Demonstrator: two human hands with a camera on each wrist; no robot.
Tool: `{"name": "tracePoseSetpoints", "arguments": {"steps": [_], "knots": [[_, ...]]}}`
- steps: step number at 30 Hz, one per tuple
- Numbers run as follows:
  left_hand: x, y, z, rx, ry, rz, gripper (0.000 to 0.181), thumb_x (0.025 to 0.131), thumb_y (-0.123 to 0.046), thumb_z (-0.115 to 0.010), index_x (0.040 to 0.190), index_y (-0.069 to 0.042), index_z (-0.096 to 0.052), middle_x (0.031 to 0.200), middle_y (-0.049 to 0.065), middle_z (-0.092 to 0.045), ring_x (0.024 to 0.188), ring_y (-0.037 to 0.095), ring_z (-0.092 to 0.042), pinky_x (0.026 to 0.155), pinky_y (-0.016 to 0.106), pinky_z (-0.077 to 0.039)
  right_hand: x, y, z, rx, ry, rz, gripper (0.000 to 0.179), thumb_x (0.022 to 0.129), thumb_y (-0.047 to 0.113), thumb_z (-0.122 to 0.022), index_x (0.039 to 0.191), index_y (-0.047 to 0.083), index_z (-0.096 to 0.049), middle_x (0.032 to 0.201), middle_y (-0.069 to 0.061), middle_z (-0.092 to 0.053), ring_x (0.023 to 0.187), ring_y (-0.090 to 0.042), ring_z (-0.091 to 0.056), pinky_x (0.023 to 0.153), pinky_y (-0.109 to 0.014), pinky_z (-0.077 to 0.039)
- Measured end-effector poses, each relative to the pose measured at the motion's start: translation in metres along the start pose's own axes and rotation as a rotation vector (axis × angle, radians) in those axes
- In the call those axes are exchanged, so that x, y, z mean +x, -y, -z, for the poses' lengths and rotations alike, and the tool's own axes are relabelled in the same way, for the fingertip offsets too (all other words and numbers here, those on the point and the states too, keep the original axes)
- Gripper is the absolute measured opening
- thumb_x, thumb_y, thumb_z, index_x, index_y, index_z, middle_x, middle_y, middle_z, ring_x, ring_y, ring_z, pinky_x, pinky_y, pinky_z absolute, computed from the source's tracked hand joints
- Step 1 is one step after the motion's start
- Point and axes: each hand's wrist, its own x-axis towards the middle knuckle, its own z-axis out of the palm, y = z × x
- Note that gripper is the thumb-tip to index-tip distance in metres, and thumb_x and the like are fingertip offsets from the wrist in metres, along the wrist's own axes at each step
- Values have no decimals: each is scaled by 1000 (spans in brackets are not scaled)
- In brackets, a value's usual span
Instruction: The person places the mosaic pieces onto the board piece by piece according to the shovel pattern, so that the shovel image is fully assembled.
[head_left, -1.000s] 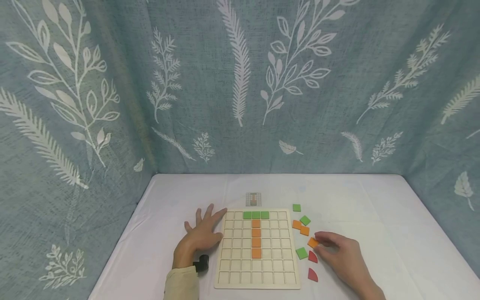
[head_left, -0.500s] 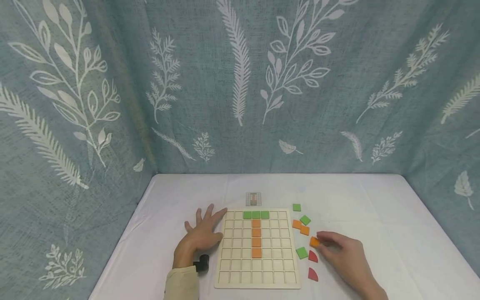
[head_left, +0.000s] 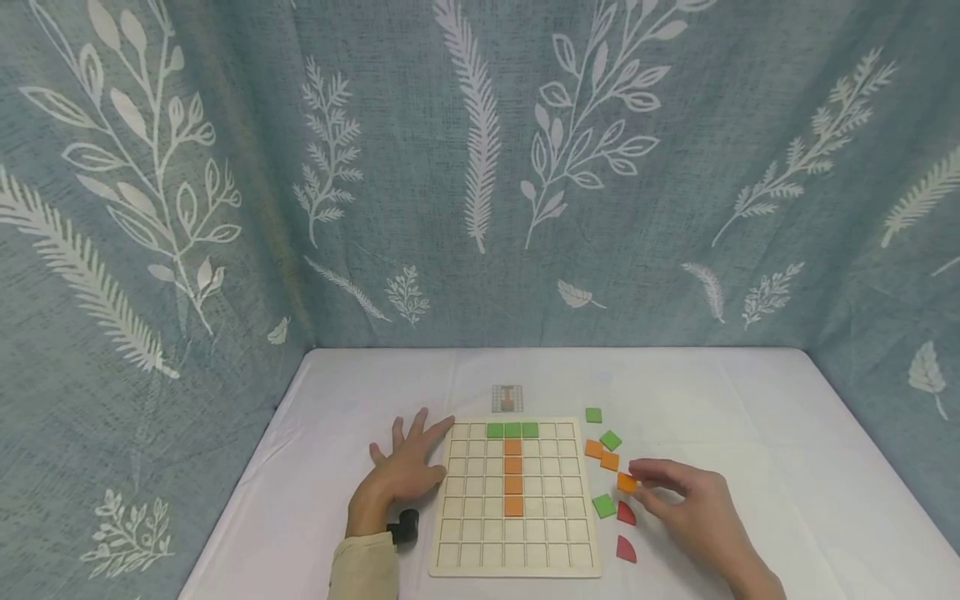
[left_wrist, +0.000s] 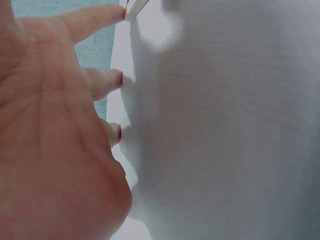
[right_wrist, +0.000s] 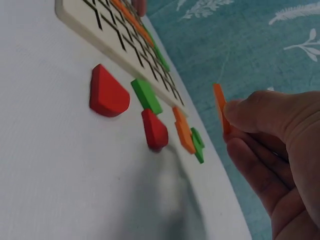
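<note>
My right hand pinches an orange square tile between thumb and fingers, right of the board. In the right wrist view the orange tile stands on edge, raised over the table. My left hand lies with fingers spread at the left edge of the wooden grid board, its thumb and index fingertip right at the rim. From the left wrist, the palm shows with straight fingers. On the board, three green tiles form a top row, with a column of several orange tiles below the middle one.
Right of the board lie two loose orange tiles, green tiles and two red quarter-round pieces. A small pattern card sits behind the board on the white table. A patterned curtain surrounds the table.
The right hand has lifted the orange tile slightly off its spot beside the red piece, turning it a little. The left hand and board have stayed put.
</note>
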Motion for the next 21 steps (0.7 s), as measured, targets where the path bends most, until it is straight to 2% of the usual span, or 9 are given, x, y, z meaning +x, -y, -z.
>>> {"name": "tracePoseSetpoints", "arguments": {"steps": [6, 14, 21], "knots": [[0, 0, 1, -3, 4, 1, 87, 81, -10, -65, 166, -18, -48, 181, 28, -16, 165, 62, 3, 118, 92, 10, 1, 3, -3, 68, -1, 61, 37, 85, 1, -90, 118, 16, -84, 107, 15, -84, 95, 1, -78, 92, -10, -57], [0, 0, -1, -4, -1, 0, 87, 80, -10, -66, 166, -18, -49, 181, 28, -16, 165, 63, 3, 117, 93, 10, 4, 12, -9, 118, 42, 61, 36, 85, 2, -90, 118, 14, -84, 107, 14, -84, 96, 0, -78, 93, -24, -64], [0, 1, -1, 4, -4, 2, 87, 81, -11, -66, 166, -18, -48, 181, 28, -17, 165, 63, 2, 118, 93, 10, 5, 16, -16, 190, 58, 91, 34, 86, 1, -88, 116, 17, -85, 110, 12, -84, 99, -2, -79, 94, -25, -65]]}}
